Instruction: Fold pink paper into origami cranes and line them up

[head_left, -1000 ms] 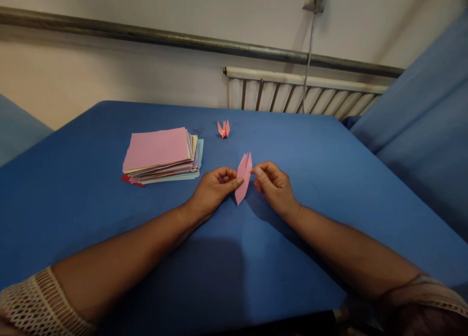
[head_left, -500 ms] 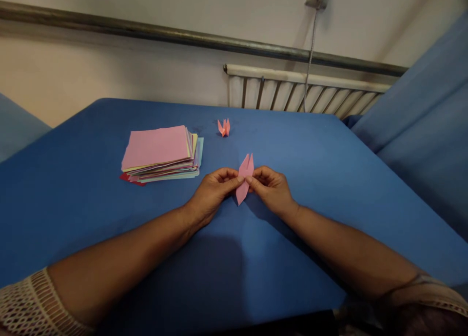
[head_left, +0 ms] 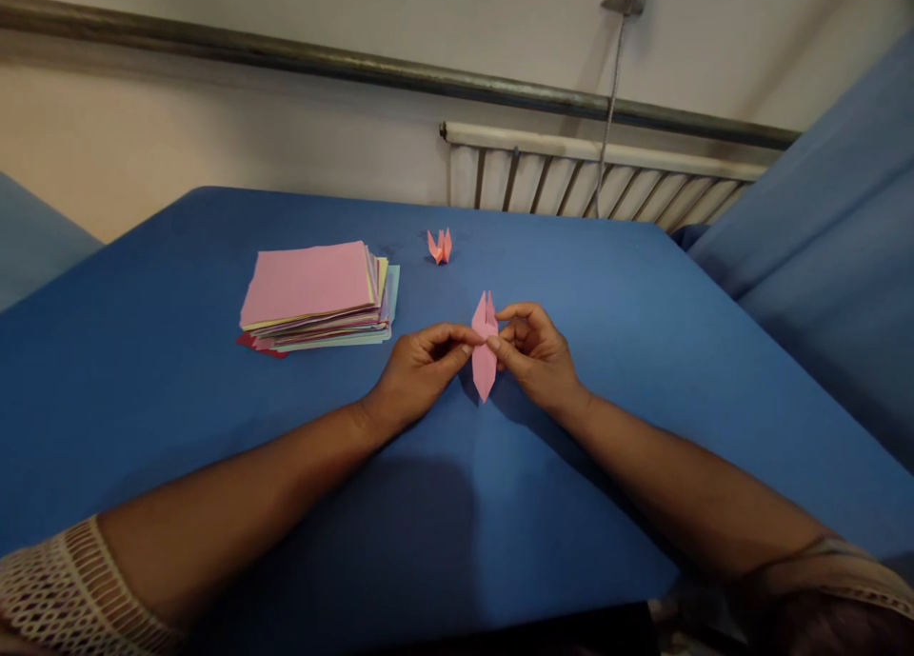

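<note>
A pink folded paper (head_left: pixel 485 375), long and narrow with two points at the top and one at the bottom, stands upright between my hands. My right hand (head_left: pixel 537 356) pinches its right edge, thumb in front and the other fingers curled at the side and behind. From the left, my left hand (head_left: pixel 428 366) has its index fingertip laid on the middle of the paper, the thumb bent close beside the left edge. Farther back, a small coral-pink folded paper figure (head_left: pixel 440 247) with upright points stands on the table.
A thick stack of coloured paper sheets (head_left: pixel 310 285), pink on top, lies to the left on the blue table (head_left: pixel 606 370). Behind the table are a white radiator (head_left: pixel 543 175) and a metal pipe (head_left: pixel 357 68) along the wall. Blue fabric (head_left: pixel 821 218) hangs at the right.
The pink folded paper has turned from a slight tilt to nearly vertical. My left index finger has come forward onto its front, and my right index finger has lifted and straightened somewhat.
</note>
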`<state>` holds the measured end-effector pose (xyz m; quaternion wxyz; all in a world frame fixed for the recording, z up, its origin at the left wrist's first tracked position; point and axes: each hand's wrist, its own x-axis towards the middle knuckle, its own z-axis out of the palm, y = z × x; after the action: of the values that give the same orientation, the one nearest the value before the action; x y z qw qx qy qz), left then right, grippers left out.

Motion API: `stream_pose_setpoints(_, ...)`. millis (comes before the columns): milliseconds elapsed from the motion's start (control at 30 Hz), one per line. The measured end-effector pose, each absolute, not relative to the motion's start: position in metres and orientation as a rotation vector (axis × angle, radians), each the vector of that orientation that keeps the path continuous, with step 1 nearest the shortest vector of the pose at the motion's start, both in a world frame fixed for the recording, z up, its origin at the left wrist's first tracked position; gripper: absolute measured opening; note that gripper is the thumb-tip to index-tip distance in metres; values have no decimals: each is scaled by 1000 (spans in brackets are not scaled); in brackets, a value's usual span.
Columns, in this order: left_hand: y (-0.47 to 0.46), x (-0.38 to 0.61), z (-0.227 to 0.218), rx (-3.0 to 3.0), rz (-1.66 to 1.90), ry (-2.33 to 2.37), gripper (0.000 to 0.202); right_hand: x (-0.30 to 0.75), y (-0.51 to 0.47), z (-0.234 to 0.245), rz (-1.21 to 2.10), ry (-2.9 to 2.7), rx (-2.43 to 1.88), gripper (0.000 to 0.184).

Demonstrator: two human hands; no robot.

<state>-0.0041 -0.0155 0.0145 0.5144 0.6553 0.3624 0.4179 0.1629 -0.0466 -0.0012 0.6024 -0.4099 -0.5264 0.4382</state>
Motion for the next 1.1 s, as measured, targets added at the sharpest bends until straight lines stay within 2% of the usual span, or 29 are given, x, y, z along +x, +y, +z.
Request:
stream_pose_setpoints(133,-15,-6,12,1688,993,838,17,169,-44,-2,972,-1258,-894,33)
stream_pose_setpoints(300,-14,-8,10,1630,1036,836,19,172,-44,-7,905,-1407,-902,13)
stream_pose_setpoints(433,-14,-9,12,1652,1050,897,15,172,-45,-10,831,-1486,-936,18)
stream_pose_setpoints(533,-15,-8,13,1648,1054,884,13,169,-46,-11,799,-1416,-967,12)
stream_pose_setpoints(767,-16,-5,12,1531,1068,928,22,162,-44,-9,933,-1206,-973,16)
stream_pose_setpoints(1100,-22,-2,19,1414,1126,992,26,154,-49,-6,851,-1208,-992,16)
